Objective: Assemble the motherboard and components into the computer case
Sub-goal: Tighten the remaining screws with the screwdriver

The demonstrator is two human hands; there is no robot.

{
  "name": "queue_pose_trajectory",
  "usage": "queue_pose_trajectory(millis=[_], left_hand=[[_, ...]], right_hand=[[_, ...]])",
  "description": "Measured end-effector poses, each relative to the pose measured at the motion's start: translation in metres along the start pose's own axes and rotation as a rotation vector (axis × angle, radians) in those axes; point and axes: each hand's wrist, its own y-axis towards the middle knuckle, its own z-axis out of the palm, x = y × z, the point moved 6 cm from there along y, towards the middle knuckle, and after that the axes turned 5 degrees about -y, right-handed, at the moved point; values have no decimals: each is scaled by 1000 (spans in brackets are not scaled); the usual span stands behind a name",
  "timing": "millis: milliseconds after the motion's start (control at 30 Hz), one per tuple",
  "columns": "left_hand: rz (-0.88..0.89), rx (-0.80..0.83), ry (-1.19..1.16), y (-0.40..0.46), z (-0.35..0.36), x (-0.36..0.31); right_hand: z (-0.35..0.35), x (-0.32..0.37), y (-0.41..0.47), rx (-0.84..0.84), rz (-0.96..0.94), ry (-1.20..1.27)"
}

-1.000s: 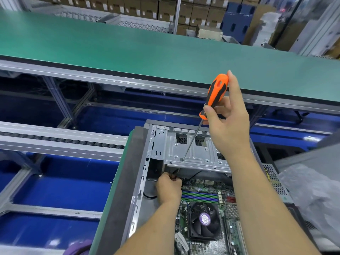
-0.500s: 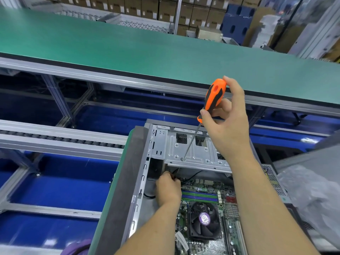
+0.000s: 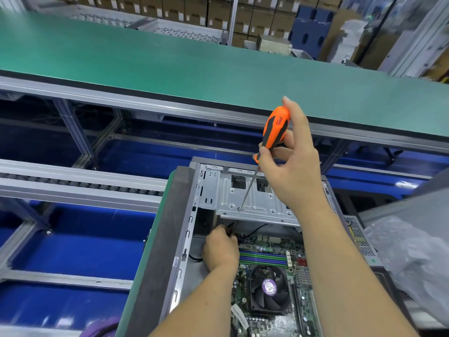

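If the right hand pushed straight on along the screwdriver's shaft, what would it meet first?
Likely the metal drive bracket of the case: the right hand holds the screwdriver with its tip seemingly already at a hole there.

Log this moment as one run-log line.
right hand: grips screwdriver, tip on drive bracket | left hand: inside case near motherboard, grasp unclear

Orange-black screwdriver (image 3: 275,128), green belt (image 3: 170,66), perhaps purple fan label (image 3: 269,287)

Lowered slightly since a second ago: right hand (image 3: 292,170) and orange screwdriver (image 3: 275,128), handle now tilted more upright, tip kept on the drive bracket (image 3: 257,203).
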Motion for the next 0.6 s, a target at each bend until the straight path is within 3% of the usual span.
queue_pose_trajectory(millis=[300,600], left_hand=[[10,10,1,-1,0,-1],[72,237,408,-13,11,-4]], right_hand=[[-5,0,-6,-42,-18,-44],[0,-4,-10,-39,-8,-48]])
